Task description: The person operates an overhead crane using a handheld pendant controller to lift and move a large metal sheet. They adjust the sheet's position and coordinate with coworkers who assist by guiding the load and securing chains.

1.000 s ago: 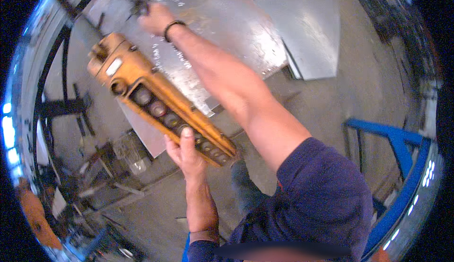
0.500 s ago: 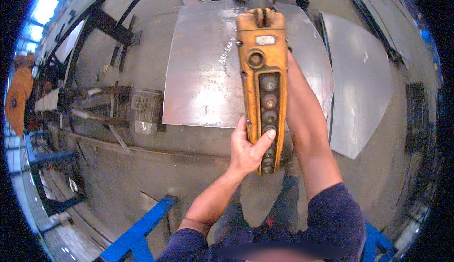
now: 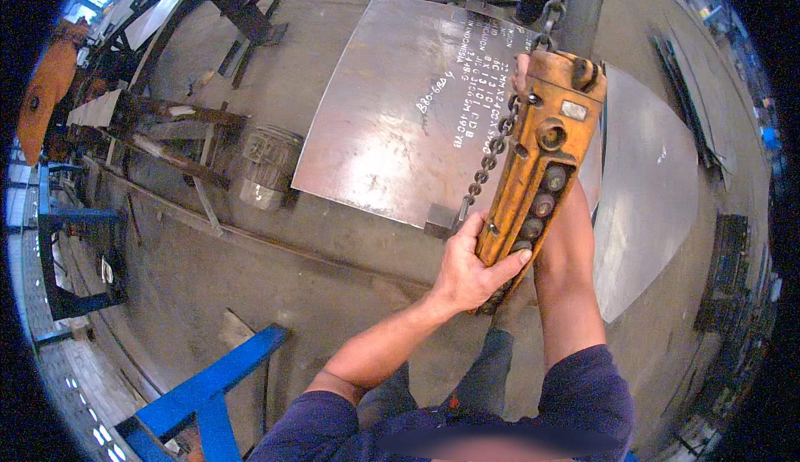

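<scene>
A worn orange crane pendant control [image 3: 521, 162] with a column of dark round buttons hangs tilted before me, its top leaning right. My left hand [image 3: 475, 266] is closed round its lower end, thumb resting on the button face. Behind the upper body, my right hand [image 3: 522, 70] is mostly hidden; only fingertips show at the far left edge, wrapped round the housing. A thick grey cable [image 3: 581, 16] enters the top. Beside the pendant's left side runs a dark chain [image 3: 486, 170], reaching down to a small metal block [image 3: 439, 220] near my left hand.
A large steel plate [image 3: 367, 120] with white markings lies beyond the pendant, and another plate [image 3: 650, 187] lies to the right. A motor-like ribbed unit [image 3: 272, 166] sits at left beside a long steel rail [image 3: 275, 249]. Blue steel frames [image 3: 212, 383] stand near left.
The pendant and both hands have shifted right in view, and the pendant has gone from nearly upright to tilted. The chain and block now show on its left. Both hands keep their grip.
</scene>
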A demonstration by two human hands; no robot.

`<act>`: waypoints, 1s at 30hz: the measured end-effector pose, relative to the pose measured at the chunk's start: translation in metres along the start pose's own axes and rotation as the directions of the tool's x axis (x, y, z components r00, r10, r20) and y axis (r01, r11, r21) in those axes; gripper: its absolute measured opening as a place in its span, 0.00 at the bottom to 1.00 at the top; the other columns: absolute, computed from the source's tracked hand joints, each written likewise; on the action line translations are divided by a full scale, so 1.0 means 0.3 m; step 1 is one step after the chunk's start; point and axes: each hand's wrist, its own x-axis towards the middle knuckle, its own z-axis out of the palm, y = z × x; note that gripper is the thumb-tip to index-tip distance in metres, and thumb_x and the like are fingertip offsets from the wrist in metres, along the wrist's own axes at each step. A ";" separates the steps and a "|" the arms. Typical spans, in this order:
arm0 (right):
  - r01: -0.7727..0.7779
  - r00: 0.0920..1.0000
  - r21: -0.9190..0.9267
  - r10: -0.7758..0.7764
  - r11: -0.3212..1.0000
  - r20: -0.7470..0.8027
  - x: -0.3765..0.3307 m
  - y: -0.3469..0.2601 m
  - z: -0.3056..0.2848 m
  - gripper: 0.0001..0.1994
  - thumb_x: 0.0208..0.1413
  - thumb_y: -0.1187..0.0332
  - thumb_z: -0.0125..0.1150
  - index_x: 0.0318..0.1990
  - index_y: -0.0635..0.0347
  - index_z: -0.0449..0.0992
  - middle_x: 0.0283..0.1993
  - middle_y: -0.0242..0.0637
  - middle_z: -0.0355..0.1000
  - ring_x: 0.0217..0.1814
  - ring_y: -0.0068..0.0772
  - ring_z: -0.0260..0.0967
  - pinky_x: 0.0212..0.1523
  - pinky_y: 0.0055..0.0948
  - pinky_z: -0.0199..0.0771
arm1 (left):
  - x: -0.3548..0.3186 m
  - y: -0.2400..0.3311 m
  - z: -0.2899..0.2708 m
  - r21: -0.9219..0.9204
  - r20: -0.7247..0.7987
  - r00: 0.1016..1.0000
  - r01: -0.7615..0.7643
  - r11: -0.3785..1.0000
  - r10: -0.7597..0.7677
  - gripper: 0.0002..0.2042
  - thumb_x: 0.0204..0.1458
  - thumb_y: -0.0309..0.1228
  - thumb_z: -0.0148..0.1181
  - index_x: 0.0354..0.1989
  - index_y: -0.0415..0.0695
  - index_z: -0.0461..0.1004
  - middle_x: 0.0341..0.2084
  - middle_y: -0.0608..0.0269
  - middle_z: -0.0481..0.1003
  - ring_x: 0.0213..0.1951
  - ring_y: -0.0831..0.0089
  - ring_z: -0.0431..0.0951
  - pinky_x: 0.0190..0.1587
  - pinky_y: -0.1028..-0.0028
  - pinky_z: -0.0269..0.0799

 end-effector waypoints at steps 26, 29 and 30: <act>-0.050 0.998 -0.081 0.046 0.995 -0.053 -0.015 0.039 0.064 0.20 0.46 0.59 0.62 0.35 0.73 0.76 0.34 0.64 0.75 0.40 0.55 0.77 0.40 0.44 0.75 | 0.105 0.100 -0.033 0.115 -0.130 0.983 0.142 0.983 -0.127 0.23 0.46 0.28 0.70 0.50 0.38 0.69 0.41 0.60 0.75 0.40 0.73 0.76 0.45 0.69 0.75; -0.094 0.990 -0.039 0.089 0.995 -0.112 0.083 -0.026 0.162 0.20 0.46 0.59 0.62 0.35 0.74 0.76 0.34 0.65 0.74 0.40 0.54 0.77 0.40 0.44 0.75 | 0.195 0.143 -0.085 0.066 -0.161 0.980 -0.107 0.992 0.116 0.20 0.52 0.24 0.63 0.53 0.38 0.66 0.45 0.60 0.73 0.42 0.71 0.76 0.48 0.69 0.74; -0.105 0.989 -0.022 0.102 0.994 -0.106 0.109 -0.047 0.194 0.21 0.46 0.59 0.62 0.35 0.74 0.76 0.34 0.65 0.74 0.40 0.54 0.77 0.40 0.44 0.75 | 0.220 0.134 -0.089 0.097 -0.172 0.961 -0.201 0.975 0.215 0.19 0.57 0.32 0.57 0.56 0.40 0.65 0.43 0.59 0.73 0.40 0.70 0.75 0.44 0.69 0.74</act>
